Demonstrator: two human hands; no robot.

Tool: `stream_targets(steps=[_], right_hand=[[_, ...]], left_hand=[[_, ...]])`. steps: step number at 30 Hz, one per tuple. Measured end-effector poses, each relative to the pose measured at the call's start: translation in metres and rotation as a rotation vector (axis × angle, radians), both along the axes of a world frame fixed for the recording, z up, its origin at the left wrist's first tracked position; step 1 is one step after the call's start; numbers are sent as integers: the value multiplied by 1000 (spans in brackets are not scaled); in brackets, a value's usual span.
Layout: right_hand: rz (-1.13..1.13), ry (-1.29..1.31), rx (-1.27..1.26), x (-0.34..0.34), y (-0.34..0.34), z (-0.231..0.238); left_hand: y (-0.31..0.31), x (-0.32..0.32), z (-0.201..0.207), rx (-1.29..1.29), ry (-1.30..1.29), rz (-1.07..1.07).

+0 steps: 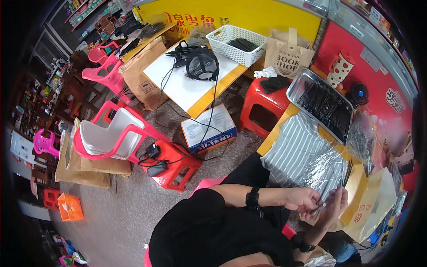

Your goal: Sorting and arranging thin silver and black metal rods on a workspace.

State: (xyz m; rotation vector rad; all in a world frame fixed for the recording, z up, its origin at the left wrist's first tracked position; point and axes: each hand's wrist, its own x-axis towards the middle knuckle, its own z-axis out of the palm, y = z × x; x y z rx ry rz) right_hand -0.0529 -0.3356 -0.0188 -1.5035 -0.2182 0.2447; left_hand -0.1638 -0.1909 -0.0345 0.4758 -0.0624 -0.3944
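Observation:
My left hand [303,199], with a dark band on its wrist, is closed in a pinch beside the near edge of a striped cloth [291,140] with clear plastic over it. My right hand [336,205] is close by on its right, fingers also pinched together. Between the fingertips is something small, partly dark; what it is I cannot make out. Thin dark strips [348,172] stick up just beyond the right hand. Farther off, a metal tray [294,90] holds many thin black strips.
A yellowish paper bag [371,209] stands right of my hands. Across from me are a red stool [262,104], a white basket [218,44] and a white-topped table [167,82] with a black mesh cap [202,64]. Cables trail to another red stool [178,167] on my left.

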Motion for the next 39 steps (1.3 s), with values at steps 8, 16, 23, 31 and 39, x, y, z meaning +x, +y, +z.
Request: stream_targets(steps=[8, 16, 23, 31, 39], right_hand=[[162, -498, -883, 40, 45, -11], [-25, -628, -652, 63, 36, -54], [0, -685, -833, 60, 43, -46], [-1, -567, -1028, 50, 20, -34], [-29, -365, -592, 77, 22, -73]], left_hand=[[17, -5, 7, 177, -191, 47], [53, -17, 6, 299, -125, 287], [54, -20, 8, 406, -167, 327], [44, -20, 9, 351, -67, 337], [63, -15, -10, 159, 125, 385]])
